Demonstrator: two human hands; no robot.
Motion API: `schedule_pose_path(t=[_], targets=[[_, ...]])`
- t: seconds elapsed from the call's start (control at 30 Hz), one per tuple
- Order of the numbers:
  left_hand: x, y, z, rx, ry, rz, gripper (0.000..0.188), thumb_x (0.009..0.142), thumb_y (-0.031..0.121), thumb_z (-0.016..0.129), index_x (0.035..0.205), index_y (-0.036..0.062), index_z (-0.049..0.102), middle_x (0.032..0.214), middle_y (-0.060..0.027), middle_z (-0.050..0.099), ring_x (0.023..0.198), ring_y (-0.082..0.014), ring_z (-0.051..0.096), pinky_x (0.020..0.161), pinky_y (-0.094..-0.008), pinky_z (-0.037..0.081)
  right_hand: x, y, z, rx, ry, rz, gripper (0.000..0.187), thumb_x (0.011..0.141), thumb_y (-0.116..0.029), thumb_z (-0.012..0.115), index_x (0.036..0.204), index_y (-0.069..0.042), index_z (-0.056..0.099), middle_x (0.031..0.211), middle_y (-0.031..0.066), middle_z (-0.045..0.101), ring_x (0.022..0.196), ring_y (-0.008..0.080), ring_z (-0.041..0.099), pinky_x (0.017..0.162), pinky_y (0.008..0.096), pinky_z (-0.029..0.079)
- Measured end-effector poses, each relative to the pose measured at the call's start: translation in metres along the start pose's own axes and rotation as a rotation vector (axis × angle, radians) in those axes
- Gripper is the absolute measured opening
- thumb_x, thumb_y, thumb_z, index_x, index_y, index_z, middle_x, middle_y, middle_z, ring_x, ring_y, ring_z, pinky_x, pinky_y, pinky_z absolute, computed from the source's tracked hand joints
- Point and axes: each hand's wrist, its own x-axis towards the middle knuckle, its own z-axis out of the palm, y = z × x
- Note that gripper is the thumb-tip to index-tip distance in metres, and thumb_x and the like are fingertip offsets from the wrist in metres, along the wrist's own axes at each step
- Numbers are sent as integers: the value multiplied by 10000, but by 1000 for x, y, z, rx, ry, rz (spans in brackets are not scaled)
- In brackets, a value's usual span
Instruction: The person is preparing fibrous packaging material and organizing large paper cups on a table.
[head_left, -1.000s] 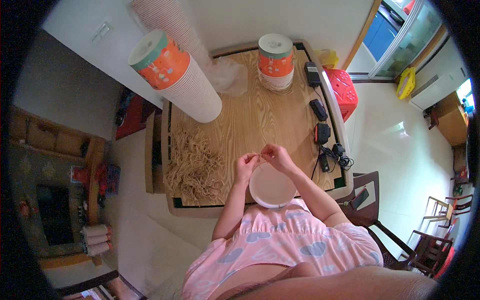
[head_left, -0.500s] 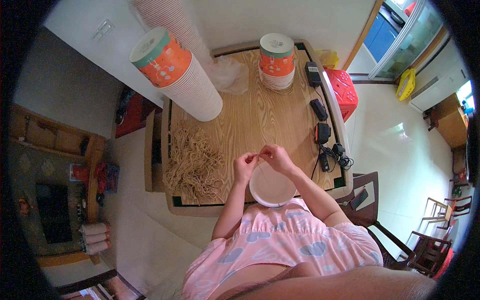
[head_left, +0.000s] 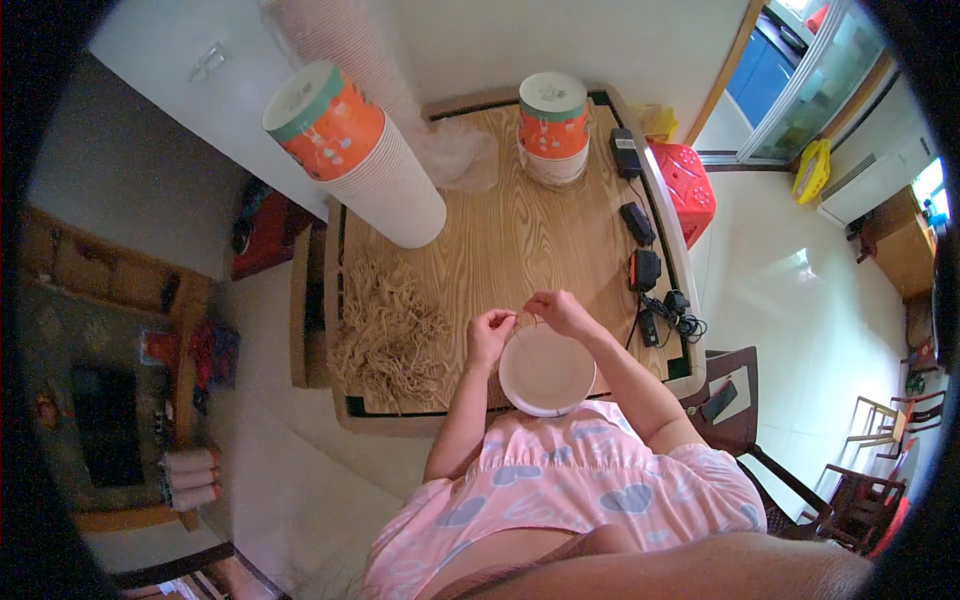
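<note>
- Wood-grained table (head_left: 520, 240) with a pale rounded border fills the middle of a tiled room; a red stool (head_left: 684, 185) stands just beyond its right edge.
- Round white container (head_left: 547, 375) sits at the near edge of the table, against the person's pink dress (head_left: 580, 475), directly below the hands.
- Left hand (head_left: 489, 337) is at the container's upper left, thumb and fingertips pinched together on a thin strand (head_left: 523, 340) that slants down across the container.
- Right hand (head_left: 557, 313) is just beside it, above the container's far rim, fingers bent inward; whether they grip anything is too small to tell. The two sets of fingertips are near each other but apart.
- Loose tan twine (head_left: 390, 335) lies heaped on the table's left side, near the left forearm.
- Farther back, a tall stack of paper tubs (head_left: 385, 185), topped in orange and green, leans in view beside crumpled clear plastic (head_left: 465, 155); a shorter stack (head_left: 553, 130) stands to its right.
- Black adapters (head_left: 635, 220) and coiled cables (head_left: 684, 318) line the right edge.
</note>
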Motion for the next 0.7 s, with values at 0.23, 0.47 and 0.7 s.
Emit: schedule_pose_path(t=[0.23,0.47,0.7], targets=[[5,-8,8,154,79,88,82,731,74,611,779,7,612,677,-69,620,607,-125,587,574,-251,452,12,-1,-2,-52,-161,36,143,747,-160,593,806,-30,604,713,91,618,666,157,585,592,280,459],[3,11,6,225,85,49,85,737,48,613,807,4,591,708,-33,606,623,-102,553,601,-240,456,10,-15,6,-615,118,-260,65,679,-71,587,726,-37,560,681,112,598,647,220,599,565,305,463],[2,16,6,287,71,72,82,730,75,619,751,1,591,661,-31,598,606,-96,544,573,-238,441,8,-10,7,-221,75,-21,91,724,-118,579,756,-35,562,695,100,596,652,177,585,575,299,459]])
